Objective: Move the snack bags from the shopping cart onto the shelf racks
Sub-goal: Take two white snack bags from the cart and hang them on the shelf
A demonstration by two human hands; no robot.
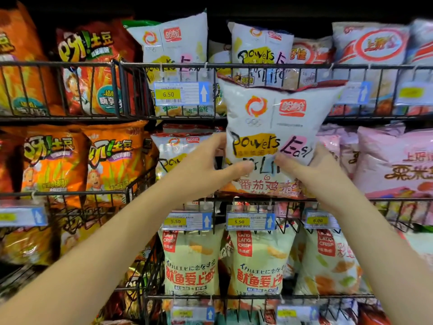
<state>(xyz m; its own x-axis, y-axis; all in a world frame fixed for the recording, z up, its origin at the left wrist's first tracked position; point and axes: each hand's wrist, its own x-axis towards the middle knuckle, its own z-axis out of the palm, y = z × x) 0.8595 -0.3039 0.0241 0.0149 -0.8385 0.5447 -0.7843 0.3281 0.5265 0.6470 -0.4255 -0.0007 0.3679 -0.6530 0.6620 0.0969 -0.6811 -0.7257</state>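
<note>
Retail shop, snack aisle.
Black wire racks (304,66) stocked with packaged snack bags (110,158) at 9 o'clock; yellow price tags (168,94) clipped on at 11 and 6 o'clock.

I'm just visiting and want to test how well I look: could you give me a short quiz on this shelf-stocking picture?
1. True or false: only the left hand holds the white bag.
2. The price tag on the top rack, left of that bag, reads: A 6.50, B 8.00, C 3.20?
3. What colour are the bags under the 5.50 tags?
Key: 1 false, the right hand grips it too. 2 A. 3 pale green.
</note>
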